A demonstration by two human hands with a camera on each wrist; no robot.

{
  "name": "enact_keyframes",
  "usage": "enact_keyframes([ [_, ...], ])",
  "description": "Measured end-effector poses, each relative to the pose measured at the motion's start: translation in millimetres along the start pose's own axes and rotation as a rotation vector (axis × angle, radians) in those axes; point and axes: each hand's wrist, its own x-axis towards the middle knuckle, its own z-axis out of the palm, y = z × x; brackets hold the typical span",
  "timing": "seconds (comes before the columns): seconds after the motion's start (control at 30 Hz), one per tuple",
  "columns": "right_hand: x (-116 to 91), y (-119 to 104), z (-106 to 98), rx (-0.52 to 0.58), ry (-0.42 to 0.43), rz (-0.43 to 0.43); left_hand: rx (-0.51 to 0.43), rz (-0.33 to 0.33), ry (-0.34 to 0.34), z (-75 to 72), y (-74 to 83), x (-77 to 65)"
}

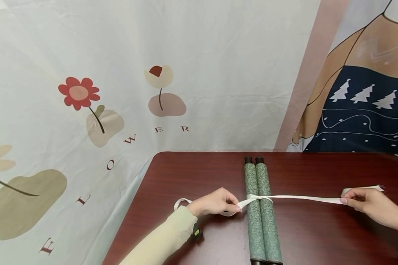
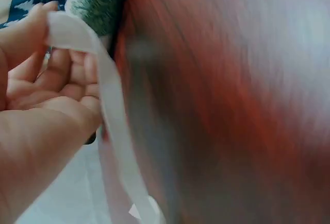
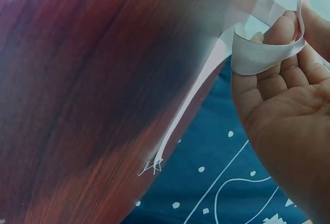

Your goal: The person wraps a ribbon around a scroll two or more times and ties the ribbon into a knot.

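Observation:
Two green patterned scrolls (image 1: 261,213) with dark end knobs lie side by side on the table. A white ribbon (image 1: 302,197) passes around both near their middle and crosses on top. Just left of the scrolls, my left hand (image 1: 215,203) pinches one end part of the ribbon between thumb and fingers; its loose tail loops behind the wrist. Far to the right, my right hand (image 1: 373,204) pinches the other part, which runs straight and taut from the scrolls. In the right wrist view the ribbon tail (image 3: 193,92) curls over the fingers and ends in frayed threads.
The dark red wooden table (image 1: 192,169) carries the scrolls. Behind it hangs a pale cloth backdrop (image 1: 225,73) with printed flowers, letters and a figure in dark blue clothing. A small dark device (image 1: 196,231) is on my left wrist.

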Motion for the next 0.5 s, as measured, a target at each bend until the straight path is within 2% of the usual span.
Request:
enact_keyframes([
  [0.23,0,1,3,0.022,-0.004,0.005,-0.588,0.039,0.138,10.0,-0.2,-1.4],
  [0.37,0,1,4,0.015,0.004,0.0,-0.818,0.069,0.196,18.0,1.1,1.3],
  [0.5,0,2,5,0.011,0.002,0.006,-0.957,0.088,0.269,26.6,7.2,6.9],
])
